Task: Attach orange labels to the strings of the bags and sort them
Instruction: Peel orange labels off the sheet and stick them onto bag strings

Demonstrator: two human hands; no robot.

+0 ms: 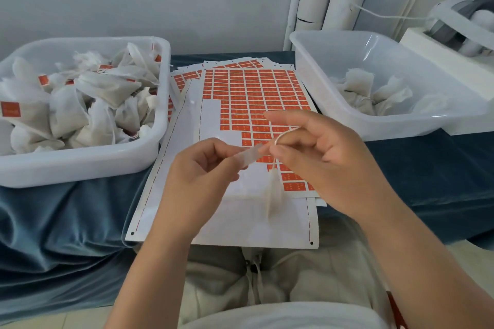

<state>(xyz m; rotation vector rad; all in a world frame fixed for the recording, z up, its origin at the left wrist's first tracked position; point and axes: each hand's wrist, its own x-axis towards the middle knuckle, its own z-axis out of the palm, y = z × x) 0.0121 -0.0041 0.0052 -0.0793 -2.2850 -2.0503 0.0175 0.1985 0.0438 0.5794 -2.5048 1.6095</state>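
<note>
The left hand (199, 175) is pinching a loose label (250, 153) (its pale back facing up), while the right hand (326, 157) is pinching the string (280, 136) against it, the bag (272, 195) dangling just below both hands, likely so the label can fold round the string.

Both bare forearms come up from the bottom edge and converge in the middle. The left hand (203, 171) is turned palm-inward, its thumb and forefinger pinching a label (252, 154) by one end, the other 3 fingers curled beneath. The right hand (323, 157) sits just beside it and slightly higher, with the thumb and a finger pinching a string (284, 134). Its forefinger stretches out leftward and the rest are loosely bent. The fingertips of the 2 hands nearly meet.
</note>
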